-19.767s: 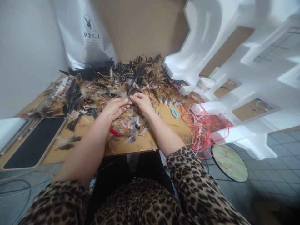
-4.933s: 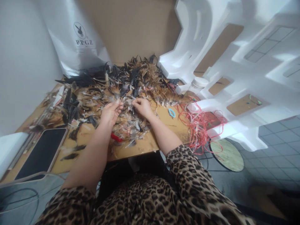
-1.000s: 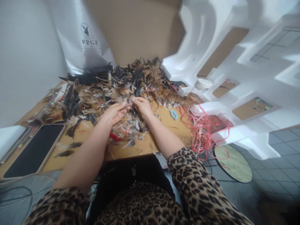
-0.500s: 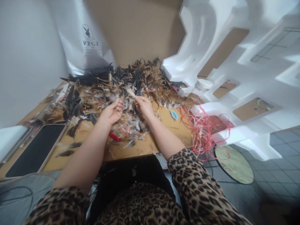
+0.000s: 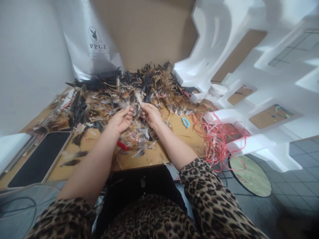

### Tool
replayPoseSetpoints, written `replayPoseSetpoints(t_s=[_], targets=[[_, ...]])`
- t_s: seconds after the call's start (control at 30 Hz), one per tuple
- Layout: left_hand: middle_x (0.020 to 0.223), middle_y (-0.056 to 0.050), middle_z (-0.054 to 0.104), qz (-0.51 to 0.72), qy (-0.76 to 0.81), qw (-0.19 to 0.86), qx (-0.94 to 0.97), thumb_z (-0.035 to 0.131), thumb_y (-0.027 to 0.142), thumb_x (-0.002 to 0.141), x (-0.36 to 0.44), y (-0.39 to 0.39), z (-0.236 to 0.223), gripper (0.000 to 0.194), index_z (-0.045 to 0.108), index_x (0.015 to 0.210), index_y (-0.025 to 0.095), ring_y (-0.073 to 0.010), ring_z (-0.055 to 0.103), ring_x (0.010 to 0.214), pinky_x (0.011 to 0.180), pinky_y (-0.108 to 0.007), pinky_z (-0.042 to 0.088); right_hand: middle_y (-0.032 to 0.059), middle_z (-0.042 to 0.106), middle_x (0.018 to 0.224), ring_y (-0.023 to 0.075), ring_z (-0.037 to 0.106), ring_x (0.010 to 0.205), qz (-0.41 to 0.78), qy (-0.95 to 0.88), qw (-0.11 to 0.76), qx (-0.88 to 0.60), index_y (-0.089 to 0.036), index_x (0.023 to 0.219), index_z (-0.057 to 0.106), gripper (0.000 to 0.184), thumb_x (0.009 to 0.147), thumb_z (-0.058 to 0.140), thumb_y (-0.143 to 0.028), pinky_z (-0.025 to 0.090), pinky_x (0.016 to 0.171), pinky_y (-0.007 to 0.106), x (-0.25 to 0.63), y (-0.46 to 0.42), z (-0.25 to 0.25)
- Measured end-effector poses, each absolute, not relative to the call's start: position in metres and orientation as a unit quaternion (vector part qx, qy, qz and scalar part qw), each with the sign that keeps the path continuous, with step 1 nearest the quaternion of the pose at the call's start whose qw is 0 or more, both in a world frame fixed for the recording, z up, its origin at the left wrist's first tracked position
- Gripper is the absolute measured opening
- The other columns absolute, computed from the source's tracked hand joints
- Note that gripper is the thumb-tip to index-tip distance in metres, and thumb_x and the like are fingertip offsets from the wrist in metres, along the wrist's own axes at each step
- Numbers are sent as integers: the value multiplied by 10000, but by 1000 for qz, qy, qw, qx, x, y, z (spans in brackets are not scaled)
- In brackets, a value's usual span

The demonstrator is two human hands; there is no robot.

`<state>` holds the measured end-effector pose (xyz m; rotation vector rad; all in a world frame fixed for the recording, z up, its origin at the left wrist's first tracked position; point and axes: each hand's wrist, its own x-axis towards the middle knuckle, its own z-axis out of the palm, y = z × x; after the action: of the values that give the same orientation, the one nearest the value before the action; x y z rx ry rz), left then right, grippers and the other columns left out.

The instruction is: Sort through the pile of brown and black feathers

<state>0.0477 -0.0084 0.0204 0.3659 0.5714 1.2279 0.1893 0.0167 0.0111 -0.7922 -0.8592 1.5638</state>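
Observation:
My left hand (image 5: 121, 120) is closed in a pinch at the middle of the table, with the fluffy base of a brown feather (image 5: 125, 102) rising from its fingertips. Close by on the right, my right hand (image 5: 151, 115) pinches a pale, whitish feather (image 5: 138, 97) that points up and away. A small gap separates the two hands. Loose brown and grey feathers (image 5: 141, 131) lie beneath and around them. A red tool (image 5: 123, 145), its kind unclear, rests just below my left hand. Behind is a heap of black and brown feathers (image 5: 159, 78).
At the table's left lies a phone (image 5: 40, 159). A light blue ring-shaped item (image 5: 185, 122) sits right of my hands, before a tangle of pink-red string (image 5: 216, 142). Further right are a clear jar (image 5: 215, 94) and white foam packing (image 5: 264, 66). A silvery bag (image 5: 97, 49) stands behind.
My right hand has moved slightly left, nearer my left hand, with its pale feather. My left hand has shifted a little to the right.

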Motion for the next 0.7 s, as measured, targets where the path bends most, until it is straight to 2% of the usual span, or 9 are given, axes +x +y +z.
replayPoseSetpoints(t_s=[0.1,0.2,0.53,0.7], targets=[[661,-6,585,556,282,758,193,561,67,809,49,-9,20,92,577,727,106,5,513,490,413,-42,380,-48,576,616,38,469,505,702,-353,535,-310,-165,732,592,232,570,729,-258,318,445,160,189,15,14],[657,-11,600,542,295,756,217,588,62,788,50,-9,19,59,589,742,98,2,521,484,414,-47,390,-50,563,566,48,483,526,693,-382,528,-308,-163,702,596,221,564,738,-259,338,468,162,189,15,13],[633,-37,632,545,328,731,246,508,28,817,52,-9,16,138,620,751,72,-26,558,481,428,-73,430,-41,575,557,57,488,518,631,-456,542,-315,-148,702,637,229,582,740,-314,401,552,203,190,17,10],[617,-38,630,543,330,727,260,544,29,798,53,-8,16,110,620,729,70,-24,548,461,421,-72,431,-27,606,588,70,508,543,596,-487,545,-333,-147,715,651,212,597,721,-309,421,588,220,190,16,10]])
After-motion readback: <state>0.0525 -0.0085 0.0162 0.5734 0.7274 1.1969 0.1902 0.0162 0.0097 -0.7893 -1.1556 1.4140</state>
